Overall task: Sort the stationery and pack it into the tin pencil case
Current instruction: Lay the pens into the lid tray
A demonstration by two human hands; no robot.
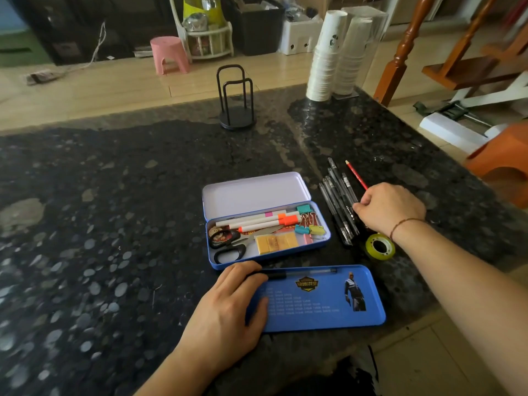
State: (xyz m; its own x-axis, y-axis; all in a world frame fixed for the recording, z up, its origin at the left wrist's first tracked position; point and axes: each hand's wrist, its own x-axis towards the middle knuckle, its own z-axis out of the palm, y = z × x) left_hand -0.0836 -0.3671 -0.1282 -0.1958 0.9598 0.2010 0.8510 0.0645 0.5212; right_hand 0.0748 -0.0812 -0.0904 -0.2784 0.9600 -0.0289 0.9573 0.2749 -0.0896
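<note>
The blue tin pencil case (325,238) lies open at the table's middle with its pale lid (254,192) tipped back. Inside are white markers (257,221), black scissors (228,247), yellow erasers (275,242) and coloured binder clips (310,222). A blue inner tray (323,307) lies in front of it with one black pen (303,273) along its far edge. My left hand (228,307) rests on the tray's left end, fingers over that pen's tip. My right hand (390,211) has curled fingers pinching at a row of black pens (338,207). A red pencil (355,175) runs under its knuckles.
A yellow-green tape roll (380,247) lies below my right wrist. A black wire stand (235,110) is at the back middle, and stacked paper cups (325,58) at the back right. The table's right edge is close, with an orange stool (503,161) beyond it.
</note>
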